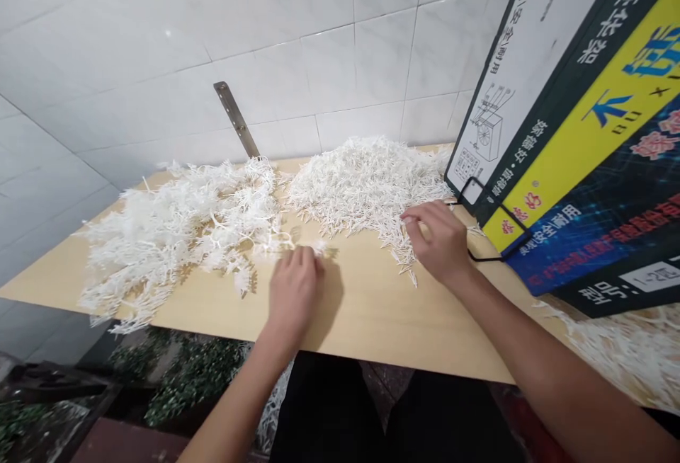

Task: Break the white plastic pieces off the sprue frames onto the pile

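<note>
My left hand (297, 286) is closed just above the board, its fingertips on a white branched plastic sprig (276, 240) that is partly blurred. To the left of it lies a loose heap of similar white branched sprigs (175, 215). My right hand (438, 240) is curled in a pinch at the right front edge of a mound of small white sticks (366, 180). Whatever its fingertips may hold is too small to make out. A few sticks lie scattered on the board just left of that hand.
A pale wooden board (382, 314) bears both heaps against a tiled wall (345, 59). At the right, a large printed cardboard box (574, 144) stands tilted, with a black wire frame (483, 259) at its base. A metal bracket (236, 119) leans at the back. Green foliage (194, 371) shows below the board.
</note>
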`<move>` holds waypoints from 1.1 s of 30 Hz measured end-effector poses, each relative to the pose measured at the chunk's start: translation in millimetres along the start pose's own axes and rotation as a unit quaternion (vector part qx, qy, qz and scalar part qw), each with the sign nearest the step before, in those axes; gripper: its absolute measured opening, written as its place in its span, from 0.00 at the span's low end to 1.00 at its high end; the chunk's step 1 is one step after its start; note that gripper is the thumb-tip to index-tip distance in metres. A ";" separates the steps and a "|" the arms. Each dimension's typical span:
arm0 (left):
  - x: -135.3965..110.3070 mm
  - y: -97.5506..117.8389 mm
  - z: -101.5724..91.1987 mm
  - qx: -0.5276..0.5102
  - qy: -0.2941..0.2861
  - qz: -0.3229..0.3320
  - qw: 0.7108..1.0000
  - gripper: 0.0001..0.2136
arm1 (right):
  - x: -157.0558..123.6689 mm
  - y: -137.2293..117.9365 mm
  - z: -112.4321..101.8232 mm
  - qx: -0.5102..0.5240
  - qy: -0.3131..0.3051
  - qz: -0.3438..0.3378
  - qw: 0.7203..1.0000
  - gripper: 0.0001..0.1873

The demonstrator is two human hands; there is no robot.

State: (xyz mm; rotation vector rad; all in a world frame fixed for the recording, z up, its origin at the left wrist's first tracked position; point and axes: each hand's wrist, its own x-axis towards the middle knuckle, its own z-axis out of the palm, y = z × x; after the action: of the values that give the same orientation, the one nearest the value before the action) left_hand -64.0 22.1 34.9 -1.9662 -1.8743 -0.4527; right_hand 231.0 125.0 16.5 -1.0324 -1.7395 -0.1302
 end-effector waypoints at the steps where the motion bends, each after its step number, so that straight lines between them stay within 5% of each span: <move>1: -4.8 18.4 2.5 0.000 -0.003 0.031 1.000 0.08 | -0.7 -12.5 -4.7 0.040 -0.012 -0.034 0.999 0.10; 4: -14.7 67.0 11.8 -0.011 -0.013 0.122 0.992 0.06 | -3.9 -49.4 -11.9 0.169 -0.148 -0.066 0.972 0.11; 8: -25.0 100.8 16.5 -0.032 0.039 0.212 0.976 0.15 | -8.7 -71.3 -1.3 0.221 -0.302 0.012 0.927 0.15; 12: -31.9 83.4 0.1 -0.166 0.076 0.277 0.943 0.11 | -11.9 -65.8 10.6 0.200 -0.354 0.090 0.909 0.17; 15: -21.6 45.3 -11.6 -0.264 0.195 0.264 0.907 0.17 | -12.8 -64.2 12.1 0.213 -0.369 0.083 0.901 0.16; 16: -15.1 31.9 -12.1 -0.263 0.192 0.215 0.921 0.23 | -13.0 -65.1 11.7 0.224 -0.367 0.072 0.900 0.15; 18: -1.0 8.5 -7.3 -0.268 0.078 0.140 0.950 0.30 | -14.0 -67.5 10.6 0.246 -0.354 0.057 0.900 0.15; 20: 9.7 -9.2 2.3 -0.298 -0.059 0.126 0.945 0.24 | -16.2 -68.2 10.5 0.265 -0.330 0.060 0.904 0.16; 22: 14.6 -22.3 11.0 -0.320 -0.129 0.112 0.932 0.14 | -19.3 -65.7 12.0 0.277 -0.272 0.059 0.920 0.18; 26: 18.6 -45.6 8.3 -0.309 -0.077 0.061 0.946 0.14 | -23.1 -55.9 17.4 0.238 -0.072 0.004 0.969 0.13; 29: 28.4 -64.6 -9.6 -0.333 -0.088 0.015 0.939 0.14 | -22.4 -52.1 19.9 0.187 0.013 -0.022 0.982 0.11; 31: 37.4 -73.4 -21.9 -0.425 -0.090 -0.055 0.899 0.16 | -21.4 -52.3 21.0 0.176 0.028 -0.024 0.984 0.12; 33: 45.5 -74.8 -30.6 -0.541 -0.052 -0.140 0.828 0.18 | -21.0 -53.3 21.9 0.186 0.020 -0.031 0.982 0.14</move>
State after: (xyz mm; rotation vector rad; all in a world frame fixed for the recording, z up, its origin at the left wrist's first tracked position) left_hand -135.1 49.5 87.7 -2.3084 -2.2099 -1.8710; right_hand 179.9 91.7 9.9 -0.6978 -1.6782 0.1310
